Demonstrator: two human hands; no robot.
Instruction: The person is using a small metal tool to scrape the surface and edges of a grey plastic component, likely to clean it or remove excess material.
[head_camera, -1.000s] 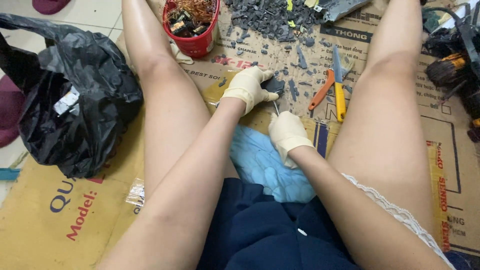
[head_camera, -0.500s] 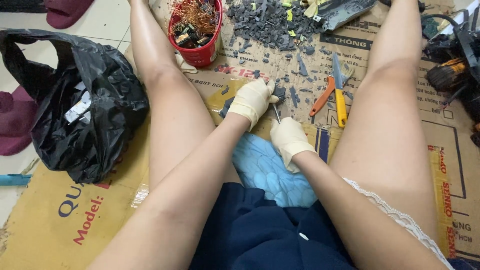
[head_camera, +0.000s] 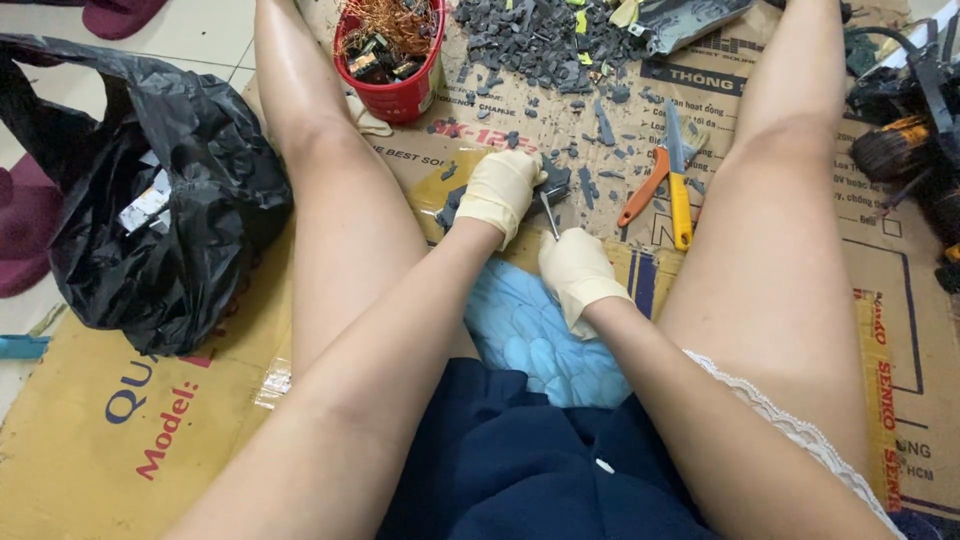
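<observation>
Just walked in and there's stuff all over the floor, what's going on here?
A person sits on flattened cardboard with legs spread, both hands in pale gloves. The left hand presses down a small dark grey part, while the right hand holds a thin metal tool against it. Grey broken pieces are heaped ahead, next to a red cup holding copper wire. Orange-handled pliers and a yellow-handled knife lie to the right, a black plastic bag to the left.
</observation>
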